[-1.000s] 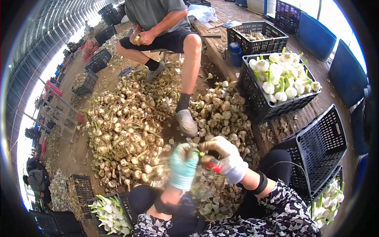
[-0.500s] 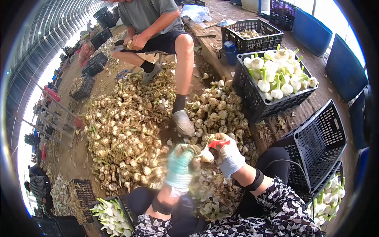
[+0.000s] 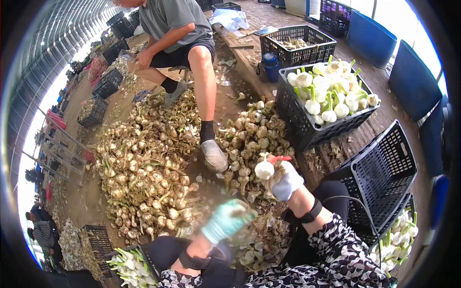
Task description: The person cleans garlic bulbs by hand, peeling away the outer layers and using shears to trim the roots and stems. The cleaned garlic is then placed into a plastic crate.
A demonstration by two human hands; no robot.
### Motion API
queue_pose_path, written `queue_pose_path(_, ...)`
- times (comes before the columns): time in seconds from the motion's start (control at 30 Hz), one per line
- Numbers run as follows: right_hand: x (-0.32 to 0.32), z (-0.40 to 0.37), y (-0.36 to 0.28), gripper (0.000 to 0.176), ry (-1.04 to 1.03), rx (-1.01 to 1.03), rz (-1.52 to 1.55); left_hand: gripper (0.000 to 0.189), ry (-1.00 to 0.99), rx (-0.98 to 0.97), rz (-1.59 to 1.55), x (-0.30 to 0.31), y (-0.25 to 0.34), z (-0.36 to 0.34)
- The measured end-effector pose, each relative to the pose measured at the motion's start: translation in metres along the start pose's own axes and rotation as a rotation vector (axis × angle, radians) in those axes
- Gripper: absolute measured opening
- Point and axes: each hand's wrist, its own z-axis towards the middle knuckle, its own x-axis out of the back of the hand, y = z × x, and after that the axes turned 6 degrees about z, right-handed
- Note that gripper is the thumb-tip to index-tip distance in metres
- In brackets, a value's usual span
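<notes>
— what was nearest you?
— my left hand (image 3: 225, 222), in the teal glove, low over the peelings (image 3: 259, 245) between my knees. it was blurred, so i can't tell whether the fingers were curled or loose.
— and the other one?
— my right hand (image 3: 284, 180), in the white glove, was clamped on a garlic bulb (image 3: 264, 169), held up clear of the heap. a red tool (image 3: 281, 158) sat in the same grip, i'd judge so one hand could manage both.
— what lay around you?
— an empty black crate (image 3: 384, 173) tilted toward my right knee, likely for easy reach. beyond my hands was the untrimmed garlic pile (image 3: 144, 163), with a co-worker's shoe (image 3: 214, 156) planted in it. farthest off stood a full crate (image 3: 307, 125) of clean white bulbs (image 3: 331, 96), set apart from the dirty heap.
</notes>
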Motion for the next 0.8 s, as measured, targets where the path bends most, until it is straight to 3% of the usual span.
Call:
queue_pose_path(0.07, 0.002, 0.000, 0.005, 0.014, -0.092, -0.045, 0.042, 0.031, 0.065, 0.017, 0.043, -0.010, 0.020, -0.002)
queue_pose_path(0.13, 0.004, 0.003, 0.008, 0.014, -0.108, -0.028, 0.065, 0.041, 0.020, -0.177, 0.506, -0.003, 0.025, 0.001)
queue_pose_path(0.2, -0.004, 0.001, 0.014, 0.014, -0.138, -0.015, 0.079, 0.052, 0.023, -0.109, 0.577, -0.004, 0.038, 0.000)
queue_pose_path(0.27, -0.022, -0.012, 0.025, 0.012, -0.045, 0.164, -0.124, 0.063, 0.105, -0.079, 0.197, 0.001, 0.013, 0.005)
queue_pose_path(0.3, -0.007, -0.005, 0.023, 0.013, -0.225, 0.201, -0.147, 0.071, 0.085, -0.014, -0.322, -0.001, 0.025, 0.002)
queue_pose_path(0.33, -0.017, -0.015, 0.029, 0.015, -0.253, 0.246, -0.294, 0.072, 0.060, -0.004, -0.525, 0.000, 0.026, 0.004)
queue_pose_path(0.4, 0.004, 0.001, 0.036, 0.023, -0.265, 0.257, -0.506, 0.071, 0.098, -0.016, -0.781, -0.001, 0.037, -0.001)
queue_pose_path(0.43, 0.002, -0.007, 0.042, 0.025, -0.374, 0.275, -0.602, 0.066, 0.114, -0.074, -0.813, -0.001, 0.036, -0.001)
queue_pose_path(0.47, -0.001, -0.013, 0.047, 0.028, -0.492, 0.286, -0.691, 0.058, 0.173, -0.060, -0.731, 0.001, 0.025, 0.001)
queue_pose_path(0.5, 0.005, -0.007, 0.039, 0.032, -0.278, 0.456, -1.096, 0.053, 0.237, -0.085, -0.698, 0.000, 0.012, 0.007)
queue_pose_path(0.53, -0.035, -0.034, 0.043, 0.031, -0.240, 0.546, -1.280, 0.049, 0.327, -0.103, -0.658, 0.001, 0.003, 0.006)
queue_pose_path(0.57, -0.025, -0.017, 0.037, 0.029, -0.360, 0.725, -1.312, 0.049, 0.346, -0.113, -0.617, 0.005, 0.013, -0.003)
queue_pose_path(0.63, -0.010, -0.001, 0.031, 0.029, -0.165, 0.690, -1.135, 0.049, 0.488, -0.177, -0.427, 0.021, 0.044, -0.028)
queue_pose_path(0.67, 0.011, 0.015, 0.019, 0.031, -0.086, 0.548, -1.003, 0.049, 0.588, -0.221, -0.275, 0.029, 0.057, -0.045)
queue_pose_path(0.7, 0.009, 0.009, 0.017, 0.030, -0.024, 0.388, -0.894, 0.050, 0.648, -0.294, -0.368, 0.035, 0.069, -0.066)
queue_pose_path(0.73, 0.035, 0.024, 0.005, 0.029, -0.048, 0.355, -0.878, 0.051, 0.691, -0.379, -0.462, 0.041, 0.079, -0.083)
queue_pose_path(0.8, 0.064, 0.042, -0.002, 0.029, -0.085, 0.412, -1.109, 0.052, 1.031, -0.350, -0.039, 0.061, 0.088, -0.135)
